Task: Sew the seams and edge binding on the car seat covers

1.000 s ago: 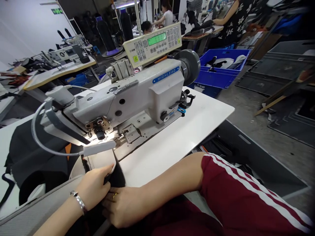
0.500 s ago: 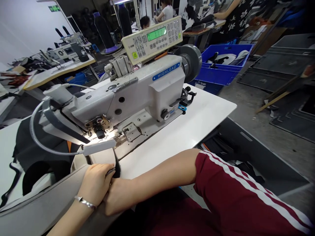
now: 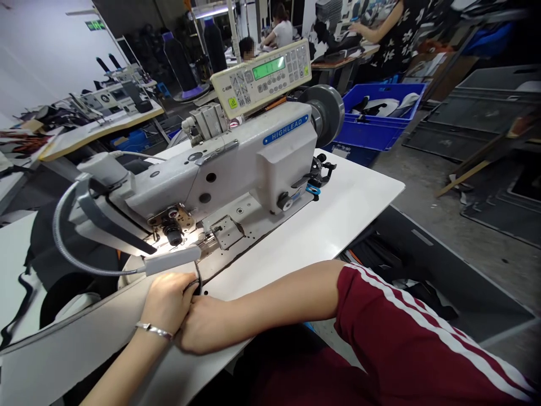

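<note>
A grey HIGHLEAD sewing machine point(image 3: 236, 169) stands on a white table point(image 3: 338, 214). Under its lit needle area point(image 3: 186, 239) lies a long grey fabric panel point(image 3: 80, 332) with a black edge. My left hand point(image 3: 169, 301), with a bracelet on the wrist, is closed over the panel's edge just in front of the lamp. Pressed against the left hand, my right hand point(image 3: 207, 330) has its fingers curled on the same edge. My right forearm crosses the table, with a red striped sleeve above it.
A control panel point(image 3: 262, 76) sits on top of the machine. Black material point(image 3: 54, 259) is heaped at the left. A blue crate point(image 3: 380, 113) stands behind the table. Other people work at tables at the back. Dark panels lie on the floor at the right.
Both hands have moved up towards the needle with the panel. The black piece seen between them is now almost hidden, and more grey panel lies across the table's front.
</note>
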`<action>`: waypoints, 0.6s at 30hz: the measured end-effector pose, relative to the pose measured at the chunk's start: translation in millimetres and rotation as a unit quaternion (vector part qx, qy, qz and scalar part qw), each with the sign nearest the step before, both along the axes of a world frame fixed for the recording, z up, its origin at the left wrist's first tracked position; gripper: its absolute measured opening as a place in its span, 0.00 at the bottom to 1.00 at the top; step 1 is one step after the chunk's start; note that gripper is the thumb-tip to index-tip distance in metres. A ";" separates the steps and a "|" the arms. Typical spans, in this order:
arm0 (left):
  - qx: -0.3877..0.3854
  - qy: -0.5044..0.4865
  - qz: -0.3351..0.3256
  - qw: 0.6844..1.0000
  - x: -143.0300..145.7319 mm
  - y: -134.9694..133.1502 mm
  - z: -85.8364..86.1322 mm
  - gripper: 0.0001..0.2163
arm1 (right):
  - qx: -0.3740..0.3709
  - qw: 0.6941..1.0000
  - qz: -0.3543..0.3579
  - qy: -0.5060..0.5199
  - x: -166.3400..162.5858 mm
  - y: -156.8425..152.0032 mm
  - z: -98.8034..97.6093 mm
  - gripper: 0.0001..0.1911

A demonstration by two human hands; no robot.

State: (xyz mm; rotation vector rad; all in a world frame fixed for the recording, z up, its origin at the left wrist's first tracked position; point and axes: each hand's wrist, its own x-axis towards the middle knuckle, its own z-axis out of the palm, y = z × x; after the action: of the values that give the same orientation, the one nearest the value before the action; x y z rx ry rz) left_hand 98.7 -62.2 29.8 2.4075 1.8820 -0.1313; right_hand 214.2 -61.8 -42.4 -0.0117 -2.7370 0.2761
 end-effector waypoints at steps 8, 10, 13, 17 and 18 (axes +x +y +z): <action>0.007 0.018 0.009 1.000 -3.9 14.1 -5.6 0.16 | -0.020 0.998 -0.040 -0.032 -4.8 8.4 7.6 0.09; 0.004 0.030 0.026 0.999 -5.2 17.1 -6.2 0.17 | -0.022 0.997 -0.049 -0.048 -5.6 10.4 10.0 0.08; 0.020 0.048 0.038 0.998 -9.9 23.5 -9.4 0.18 | -0.023 0.997 -0.058 -0.053 -8.0 13.9 9.0 0.08; 0.052 0.081 0.017 0.995 -26.0 32.3 -22.4 0.17 | 0.000 0.997 -0.074 -0.001 -11.9 17.4 3.1 0.09; 0.056 0.084 0.008 0.995 -31.3 33.4 -26.2 0.18 | 0.007 0.997 -0.075 0.011 -13.4 18.0 1.9 0.10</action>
State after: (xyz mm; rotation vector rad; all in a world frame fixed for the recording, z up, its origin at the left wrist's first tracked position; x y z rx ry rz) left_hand 67.5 -28.8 3.7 2.5256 2.0304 -0.2397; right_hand 200.8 -43.8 -40.5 -0.2093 -2.6982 0.2138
